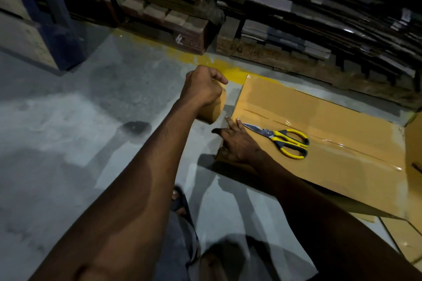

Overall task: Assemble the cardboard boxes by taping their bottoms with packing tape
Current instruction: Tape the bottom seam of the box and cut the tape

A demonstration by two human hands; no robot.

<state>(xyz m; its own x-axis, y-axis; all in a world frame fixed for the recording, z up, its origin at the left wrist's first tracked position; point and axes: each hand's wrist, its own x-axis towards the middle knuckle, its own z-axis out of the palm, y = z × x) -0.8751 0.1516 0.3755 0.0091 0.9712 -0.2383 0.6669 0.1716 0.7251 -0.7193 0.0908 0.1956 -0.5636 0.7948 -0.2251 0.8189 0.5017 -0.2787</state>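
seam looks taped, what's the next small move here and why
Probably lift the right hand off the box edge and take the scissors to cut the tape. The left hand holds the roll just past that edge, tape already lies across the box, and the scissors' tip sits beside the right fingers.

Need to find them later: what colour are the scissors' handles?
Yellow and black, seen on the scissors in the head view.
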